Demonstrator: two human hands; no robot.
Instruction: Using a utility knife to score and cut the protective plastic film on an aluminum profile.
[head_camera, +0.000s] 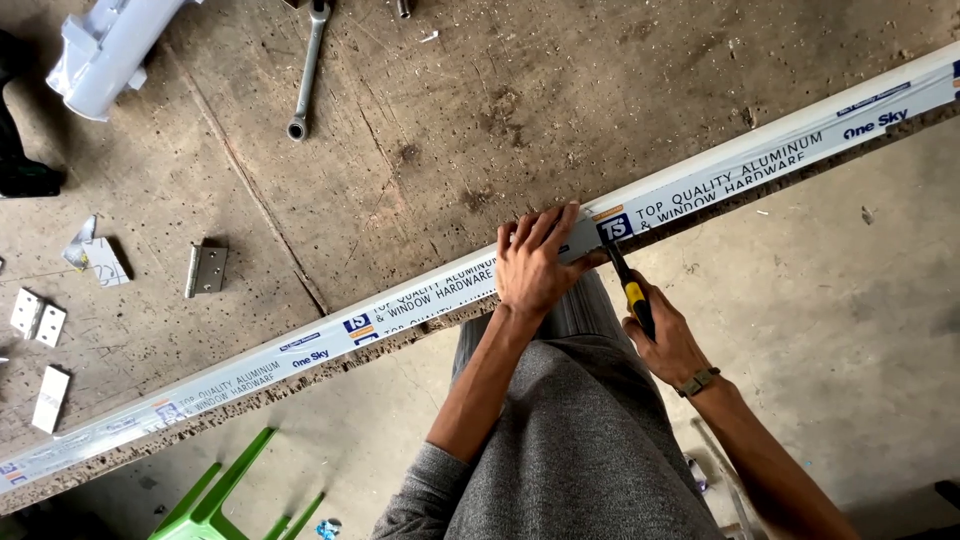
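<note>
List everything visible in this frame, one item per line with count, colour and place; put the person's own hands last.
aluminium profile: 1, white with a printed film, lying diagonally along the workbench's near edge
utility knife: 1, yellow and black, tip at the profile
workbench: 1, worn brown board, upper part of the view
wrench: 1, metallic, top centre of the bench
steel hinge: 1, grey, left of centre on the bench
white hinges: 3 or so, far left of the bench
white part: 1, top left corner
green stool: 1, on the floor, bottom left
wristband: 1, olive, on the right wrist
left hand: pressing flat on the profile
right hand: gripping the utility knife
</note>
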